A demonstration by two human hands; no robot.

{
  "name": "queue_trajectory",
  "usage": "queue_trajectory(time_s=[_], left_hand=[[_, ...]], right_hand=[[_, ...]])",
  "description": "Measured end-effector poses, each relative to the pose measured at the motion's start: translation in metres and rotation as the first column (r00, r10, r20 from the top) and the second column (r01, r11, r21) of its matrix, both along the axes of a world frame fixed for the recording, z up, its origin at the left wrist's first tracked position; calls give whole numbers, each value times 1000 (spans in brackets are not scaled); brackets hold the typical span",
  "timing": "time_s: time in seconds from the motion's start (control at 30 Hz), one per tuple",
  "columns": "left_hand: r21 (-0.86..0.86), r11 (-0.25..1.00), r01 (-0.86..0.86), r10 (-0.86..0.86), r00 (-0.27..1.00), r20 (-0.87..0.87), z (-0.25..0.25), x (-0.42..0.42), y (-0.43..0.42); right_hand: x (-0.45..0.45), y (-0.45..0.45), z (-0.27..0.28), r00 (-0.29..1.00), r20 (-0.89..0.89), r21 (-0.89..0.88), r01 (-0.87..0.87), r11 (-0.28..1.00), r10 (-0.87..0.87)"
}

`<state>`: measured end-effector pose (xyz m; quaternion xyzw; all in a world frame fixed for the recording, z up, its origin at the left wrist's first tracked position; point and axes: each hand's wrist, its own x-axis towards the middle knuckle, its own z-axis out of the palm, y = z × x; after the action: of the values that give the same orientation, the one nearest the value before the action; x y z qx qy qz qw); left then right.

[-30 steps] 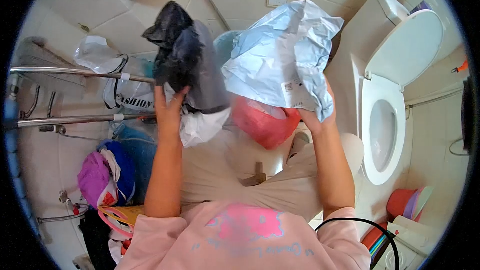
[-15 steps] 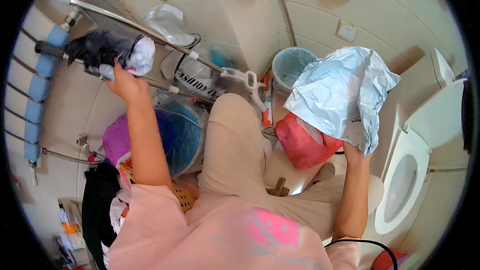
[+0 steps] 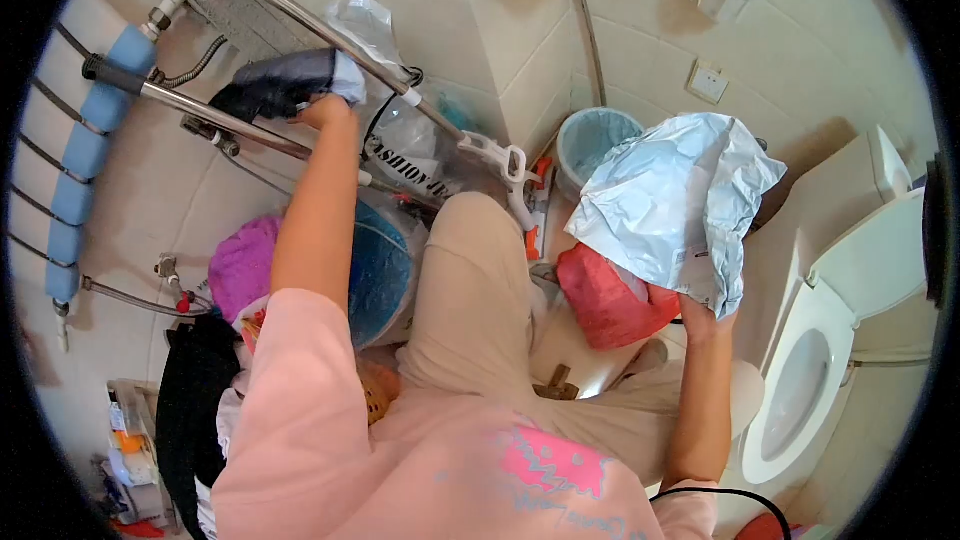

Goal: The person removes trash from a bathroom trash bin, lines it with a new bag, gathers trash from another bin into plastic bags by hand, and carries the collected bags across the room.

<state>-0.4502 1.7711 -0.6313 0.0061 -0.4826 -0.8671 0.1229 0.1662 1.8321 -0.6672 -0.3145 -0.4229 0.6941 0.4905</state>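
Head view: your left hand [image 3: 330, 113] grips the dark bundle [image 3: 272, 83], your right hand [image 3: 708, 317] the silver bag [image 3: 665, 195]; steer clear of the poles [image 3: 290, 14].

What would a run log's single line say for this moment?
left hand: holds dark bundle; right hand: holds crinkled pale bag; red bag: near right hand; toilet: lid up

The bag [image 3: 672, 202] is silvery pale blue, the bucket [image 3: 374, 268] deeper blue, the shirt [image 3: 420, 460] pink.
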Motion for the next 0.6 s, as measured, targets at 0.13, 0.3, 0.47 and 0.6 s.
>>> queue_trajectory(time_s=[0.13, 0.3, 0.47, 0.6], left_hand=[[-522, 846, -107, 167, 984, 69, 3, -2, 3], [-984, -83, 157, -113, 980, 166, -38, -60, 1], [-881, 4, 473, -243, 855, 458, 2, -15, -2], [-591, 674, 443, -300, 895, 330, 15, 6, -5]], right_hand=[[4, 1, -1, 995, -97, -30, 13, 999, -16], [4, 1, 0, 979, -206, -105, -22, 994, 0], [-6, -4, 10, 934, 311, 278, 86, 957, -174], [-3, -2, 13, 944, 326, 369, -82, 926, -47]])
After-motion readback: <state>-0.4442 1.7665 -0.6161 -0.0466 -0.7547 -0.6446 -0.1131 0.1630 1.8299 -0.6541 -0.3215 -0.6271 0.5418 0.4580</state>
